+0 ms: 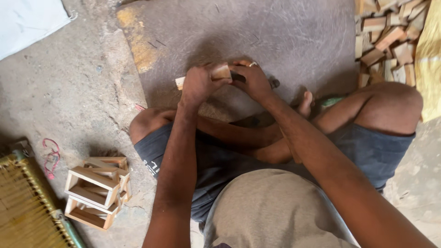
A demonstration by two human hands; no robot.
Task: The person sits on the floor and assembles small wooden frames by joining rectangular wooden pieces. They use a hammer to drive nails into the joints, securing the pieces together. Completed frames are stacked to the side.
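I sit cross-legged on a grey floor. My left hand [198, 82] is closed around a small pale wooden piece [221, 72], whose other end [180, 82] sticks out to the left of my fist. My right hand [251, 79], with a ring on one finger, grips a dark object [238, 77] pressed against the same wooden piece. Both hands meet above a round dark metal plate [257, 32] on the floor in front of my knees.
A stack of small open wooden frames [97, 190] stands on the floor at my left. A heap of short wood blocks [388, 36] lies at the far right beside a yellow sack [429, 59]. A woven mat edge [23, 206] and pink string [51, 156] are at lower left.
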